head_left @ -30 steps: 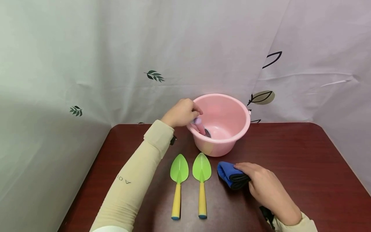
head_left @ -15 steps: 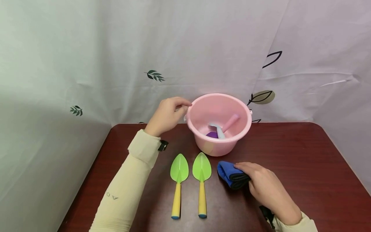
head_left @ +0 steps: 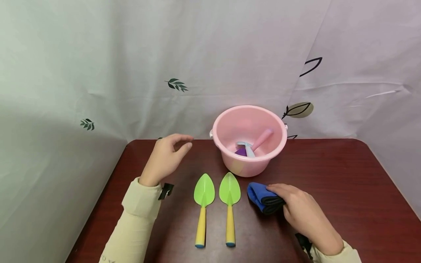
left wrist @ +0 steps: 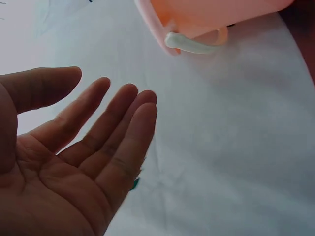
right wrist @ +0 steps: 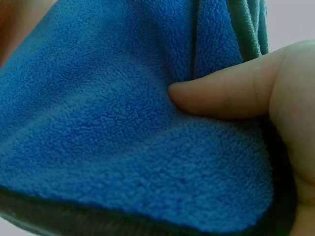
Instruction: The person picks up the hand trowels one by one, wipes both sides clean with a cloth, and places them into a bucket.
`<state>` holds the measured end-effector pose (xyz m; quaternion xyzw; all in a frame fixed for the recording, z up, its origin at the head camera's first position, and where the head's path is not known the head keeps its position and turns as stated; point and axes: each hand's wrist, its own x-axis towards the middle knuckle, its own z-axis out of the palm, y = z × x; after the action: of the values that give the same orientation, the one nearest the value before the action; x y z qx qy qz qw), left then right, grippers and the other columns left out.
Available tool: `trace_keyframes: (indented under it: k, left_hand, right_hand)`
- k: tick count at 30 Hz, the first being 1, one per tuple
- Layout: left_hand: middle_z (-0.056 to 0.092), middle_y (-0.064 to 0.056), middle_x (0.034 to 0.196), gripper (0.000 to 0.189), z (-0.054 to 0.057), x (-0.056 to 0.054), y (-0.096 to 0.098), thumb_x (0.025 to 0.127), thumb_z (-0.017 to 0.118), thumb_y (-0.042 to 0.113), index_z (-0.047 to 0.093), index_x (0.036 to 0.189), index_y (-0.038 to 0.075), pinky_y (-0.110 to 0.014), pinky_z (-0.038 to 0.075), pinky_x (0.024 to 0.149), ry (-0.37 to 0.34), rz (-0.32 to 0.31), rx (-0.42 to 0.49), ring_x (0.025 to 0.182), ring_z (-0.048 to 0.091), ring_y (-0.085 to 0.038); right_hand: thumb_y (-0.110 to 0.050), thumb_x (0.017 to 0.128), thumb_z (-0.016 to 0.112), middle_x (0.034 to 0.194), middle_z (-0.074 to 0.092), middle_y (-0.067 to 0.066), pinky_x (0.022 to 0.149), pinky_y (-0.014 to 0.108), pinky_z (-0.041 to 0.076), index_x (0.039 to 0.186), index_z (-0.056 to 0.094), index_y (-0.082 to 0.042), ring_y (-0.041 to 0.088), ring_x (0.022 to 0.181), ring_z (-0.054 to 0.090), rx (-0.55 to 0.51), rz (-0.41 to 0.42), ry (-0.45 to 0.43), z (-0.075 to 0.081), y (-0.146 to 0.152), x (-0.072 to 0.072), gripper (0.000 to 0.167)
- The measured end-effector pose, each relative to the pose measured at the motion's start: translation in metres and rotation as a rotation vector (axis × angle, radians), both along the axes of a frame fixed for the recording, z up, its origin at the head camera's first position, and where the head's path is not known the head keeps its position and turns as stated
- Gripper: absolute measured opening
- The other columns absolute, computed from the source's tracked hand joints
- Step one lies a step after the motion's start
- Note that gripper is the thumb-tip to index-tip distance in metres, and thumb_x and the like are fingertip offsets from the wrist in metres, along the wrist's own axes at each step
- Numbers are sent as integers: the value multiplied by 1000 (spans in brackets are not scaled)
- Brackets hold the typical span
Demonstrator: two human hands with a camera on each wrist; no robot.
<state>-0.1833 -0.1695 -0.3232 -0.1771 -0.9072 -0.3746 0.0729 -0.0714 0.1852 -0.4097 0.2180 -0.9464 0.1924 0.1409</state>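
Left grip (head_left: pixel 164 157) moved away from bucket (head_left: pixel 245 168) | right grip (head_left: pixel 306 212) part-hides cloth (head_left: pixel 259 194)

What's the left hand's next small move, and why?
Probably lower the empty left hand to the nearer green-bladed, yellow-handled trowel: it lies free on the dark-red wood-grain table, while the right hand grips the folded, black-edged blue cloth.

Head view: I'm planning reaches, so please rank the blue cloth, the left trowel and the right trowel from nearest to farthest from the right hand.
1. Blue cloth: held by the right hand.
2. Right trowel: on the table, left of the cloth.
3. Left trowel: beside the right trowel, one place farther left.
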Motion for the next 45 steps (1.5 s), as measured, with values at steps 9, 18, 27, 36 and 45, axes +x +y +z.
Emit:
trace_keyframes:
  k: [9,18,27,36,45]
  left_hand:
    - [71,-1,116,27,-33,29,-12,95,69,18,72,121,12,-35,49,70,-86,47,-8,69,56,-17]
    - [72,-4,114,27,-71,51,-28,96,68,18,71,122,10,-40,55,81,-246,120,12,97,69,-15]
    - [73,-2,102,27,-88,72,-31,95,69,15,70,121,5,-32,55,70,-370,194,26,81,68,-15]
    - [72,-1,92,36,-110,92,-20,94,70,12,64,127,0,-29,53,60,-499,207,107,68,69,-17]
    - [70,1,86,37,-124,109,-11,91,71,13,64,123,-3,-25,49,56,-499,167,80,65,63,-12]
  right_hand:
    - [15,68,56,112,72,4,81,44,56,113,75,-10,22,102,69,-4,0,21,-1,1,0,55]
    - [14,69,55,112,72,6,81,46,56,113,74,-8,24,102,69,2,1,5,0,1,0,53]
    - [15,69,53,112,72,4,80,45,56,113,75,-9,23,102,69,-12,-6,19,-1,1,0,54]
    - [15,69,54,112,72,3,78,44,56,113,75,-9,23,102,69,-20,-4,19,-3,-1,0,55]
    - [15,69,55,112,72,4,79,45,56,113,75,-9,23,103,69,-14,-5,3,-2,0,0,54]
